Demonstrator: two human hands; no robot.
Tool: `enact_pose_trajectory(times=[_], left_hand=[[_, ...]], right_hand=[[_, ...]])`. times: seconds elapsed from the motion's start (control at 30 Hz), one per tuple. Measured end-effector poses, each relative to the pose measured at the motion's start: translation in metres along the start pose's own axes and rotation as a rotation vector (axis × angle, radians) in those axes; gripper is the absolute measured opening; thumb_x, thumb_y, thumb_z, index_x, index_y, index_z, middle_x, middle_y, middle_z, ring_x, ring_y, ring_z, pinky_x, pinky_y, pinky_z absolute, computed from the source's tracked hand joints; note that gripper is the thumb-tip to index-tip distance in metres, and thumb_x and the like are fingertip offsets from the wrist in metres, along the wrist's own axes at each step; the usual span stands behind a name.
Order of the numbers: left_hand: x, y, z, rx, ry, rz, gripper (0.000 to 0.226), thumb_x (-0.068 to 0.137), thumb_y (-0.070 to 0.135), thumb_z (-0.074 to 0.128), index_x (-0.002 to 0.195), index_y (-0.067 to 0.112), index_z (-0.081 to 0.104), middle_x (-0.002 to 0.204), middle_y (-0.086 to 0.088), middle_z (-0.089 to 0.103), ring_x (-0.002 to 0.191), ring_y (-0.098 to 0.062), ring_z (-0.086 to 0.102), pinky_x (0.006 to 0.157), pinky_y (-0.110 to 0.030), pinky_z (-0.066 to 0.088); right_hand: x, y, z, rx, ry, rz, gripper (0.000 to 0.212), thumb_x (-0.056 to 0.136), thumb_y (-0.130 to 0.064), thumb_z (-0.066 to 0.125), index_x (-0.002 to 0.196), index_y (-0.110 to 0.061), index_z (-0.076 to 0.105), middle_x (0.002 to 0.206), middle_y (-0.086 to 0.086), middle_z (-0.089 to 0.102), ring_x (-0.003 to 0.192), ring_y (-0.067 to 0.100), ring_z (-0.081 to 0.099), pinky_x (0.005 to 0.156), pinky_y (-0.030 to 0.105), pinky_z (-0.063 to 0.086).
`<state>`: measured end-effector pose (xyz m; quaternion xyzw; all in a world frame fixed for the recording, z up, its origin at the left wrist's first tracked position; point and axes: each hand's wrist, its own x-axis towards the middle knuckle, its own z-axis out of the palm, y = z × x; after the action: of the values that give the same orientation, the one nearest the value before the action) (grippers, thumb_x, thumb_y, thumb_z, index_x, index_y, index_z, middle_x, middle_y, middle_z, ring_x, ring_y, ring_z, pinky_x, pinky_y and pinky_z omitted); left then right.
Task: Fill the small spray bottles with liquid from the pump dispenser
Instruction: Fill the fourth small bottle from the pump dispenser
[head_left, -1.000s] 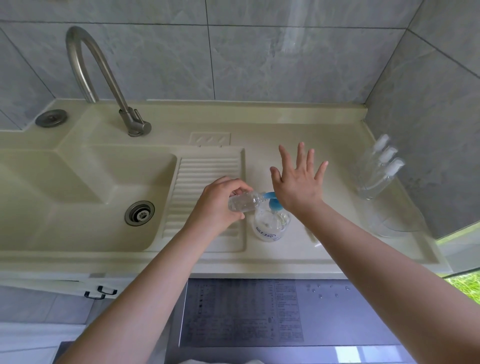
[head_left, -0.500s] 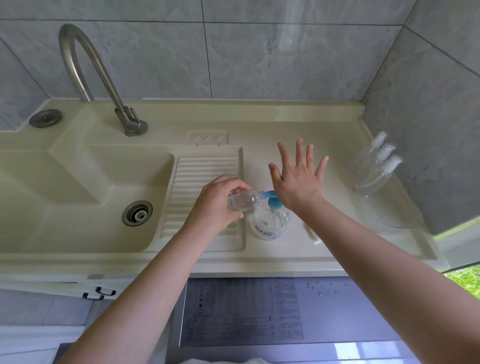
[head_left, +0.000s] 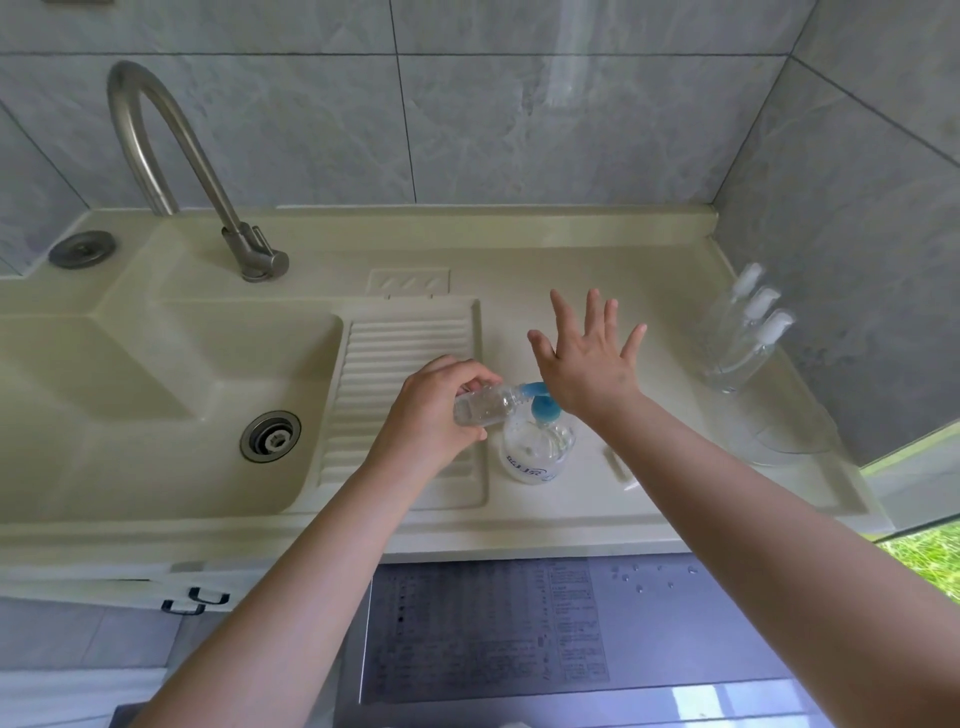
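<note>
My left hand (head_left: 434, 410) grips a small clear bottle (head_left: 485, 406) lying on its side, with its mouth against the blue spout of the pump dispenser (head_left: 537, 449). The dispenser is a clear bottle with a blue pump head and blue print, standing on the counter beside the ribbed drainboard. My right hand (head_left: 589, 358) has its fingers spread straight, the heel of the palm resting on the pump head. Three small capped spray bottles (head_left: 740, 345) lean against the right wall.
A cream sink basin (head_left: 156, 395) with a steel drain (head_left: 270, 435) lies to the left, a curved steel tap (head_left: 171, 166) behind it. The ribbed drainboard (head_left: 395, 348) sits under my left hand. A small white cap piece (head_left: 615, 462) lies right of the dispenser. A clear dish (head_left: 779, 436) sits near the right edge.
Both hands keep the same hold at the dispenser. Only the view has shifted slightly.
</note>
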<state>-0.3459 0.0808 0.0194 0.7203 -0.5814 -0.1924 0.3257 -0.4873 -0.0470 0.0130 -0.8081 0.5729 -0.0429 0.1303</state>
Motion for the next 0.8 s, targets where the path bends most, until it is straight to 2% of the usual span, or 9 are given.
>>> enact_pose_trajectory(times=[0.1,0.27,0.47,0.67,0.8], left_hand=[[-0.001,0.000,0.000,-0.009,0.014,0.010,0.058,0.056,-0.001,0.088,0.106,0.024,0.072,0.093,0.011,0.058,0.084,0.009,0.053,0.074,0.004,0.033],[-0.001,-0.002,0.002,0.017,0.015,-0.001,0.058,0.058,0.003,0.089,0.106,0.029,0.071,0.095,0.013,0.058,0.085,0.009,0.052,0.073,0.001,0.036],[0.001,-0.001,0.003,0.019,0.015,0.003,0.059,0.058,0.004,0.089,0.107,0.030,0.070,0.097,0.013,0.058,0.085,0.008,0.053,0.074,0.000,0.037],[0.002,0.000,0.002,0.006,0.006,0.006,0.059,0.058,0.002,0.088,0.107,0.030,0.071,0.098,0.012,0.059,0.085,0.011,0.052,0.075,0.000,0.038],[0.002,0.000,0.004,0.030,-0.008,0.012,0.057,0.059,0.003,0.088,0.106,0.031,0.070,0.097,0.014,0.058,0.087,0.009,0.052,0.075,-0.002,0.039]], right_hand=[[-0.001,-0.003,0.002,0.058,-0.015,-0.009,0.060,0.105,-0.052,0.022,0.159,-0.034,0.003,0.167,0.013,-0.009,0.154,0.031,-0.013,0.117,0.062,-0.011],[-0.005,0.000,0.013,0.140,-0.016,-0.003,0.053,0.106,-0.036,0.021,0.158,-0.036,0.012,0.168,0.011,-0.007,0.154,0.031,-0.006,0.119,0.060,-0.008],[-0.003,0.002,0.005,0.199,0.017,-0.009,0.059,0.105,-0.048,0.027,0.159,-0.034,0.009,0.167,0.010,-0.009,0.154,0.030,-0.007,0.119,0.058,-0.009],[-0.006,0.001,0.012,0.226,-0.045,0.043,0.054,0.105,-0.034,0.022,0.158,-0.037,0.012,0.167,0.012,-0.009,0.154,0.032,-0.002,0.120,0.059,-0.006],[-0.007,0.002,0.013,0.223,-0.009,0.025,0.055,0.106,-0.041,0.024,0.159,-0.035,0.010,0.167,0.011,-0.009,0.154,0.031,-0.003,0.120,0.058,-0.006]])
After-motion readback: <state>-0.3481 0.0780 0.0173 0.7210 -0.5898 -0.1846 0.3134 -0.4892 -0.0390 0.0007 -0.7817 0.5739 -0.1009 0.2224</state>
